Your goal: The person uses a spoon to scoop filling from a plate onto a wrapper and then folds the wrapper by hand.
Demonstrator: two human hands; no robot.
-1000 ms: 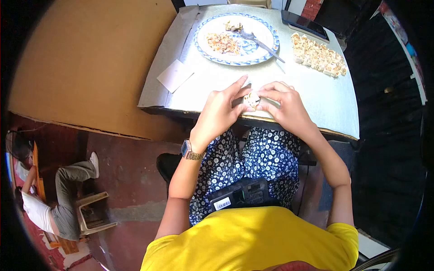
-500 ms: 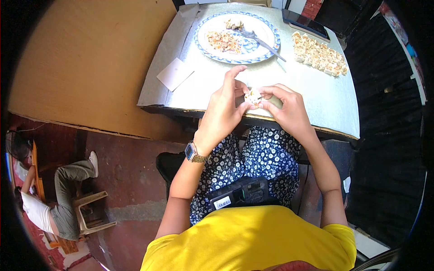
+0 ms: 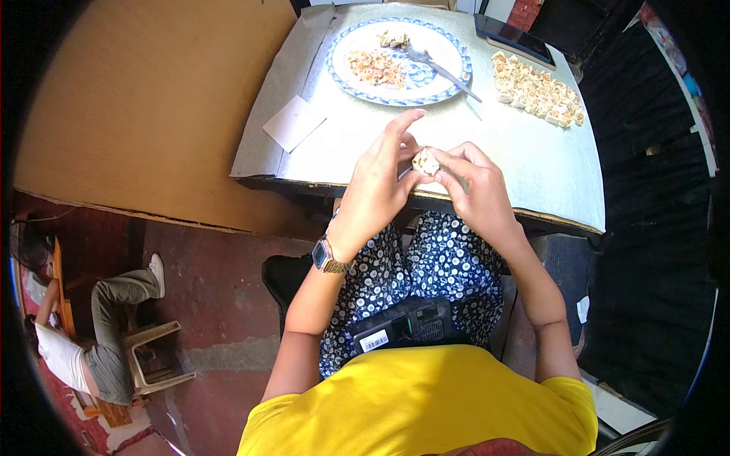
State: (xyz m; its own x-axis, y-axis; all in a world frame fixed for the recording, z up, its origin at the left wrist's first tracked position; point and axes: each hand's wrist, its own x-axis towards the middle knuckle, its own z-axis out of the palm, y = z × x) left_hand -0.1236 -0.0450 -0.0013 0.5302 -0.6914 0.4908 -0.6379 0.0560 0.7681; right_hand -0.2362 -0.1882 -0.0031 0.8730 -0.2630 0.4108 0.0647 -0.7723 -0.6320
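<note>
Over the table's near edge, a small pale dumpling (image 3: 426,161) is pinched between my two hands. My left hand (image 3: 382,171) grips its left side with thumb and bent fingers, the index finger raised. From the other side, my right hand (image 3: 477,182) presses it between thumb and fingertips. Beyond them lies an oval blue-rimmed plate (image 3: 365,94) with chopped orange filling (image 3: 376,68), a darker clump and a spoon (image 3: 454,80). Rows of similar dumplings (image 3: 536,93) sit together at the right of the table.
A white square sheet (image 3: 294,124) lies on the table (image 3: 327,148) at the left. A dark phone (image 3: 515,40) is at the back right. A wooden panel (image 3: 152,106) stands on the left. Another person (image 3: 106,342) sits at the far lower left.
My right hand has shifted slightly, its fingers closer around the dumpling. The dumpling looks more gathered and a little turned. My left hand has barely moved.
</note>
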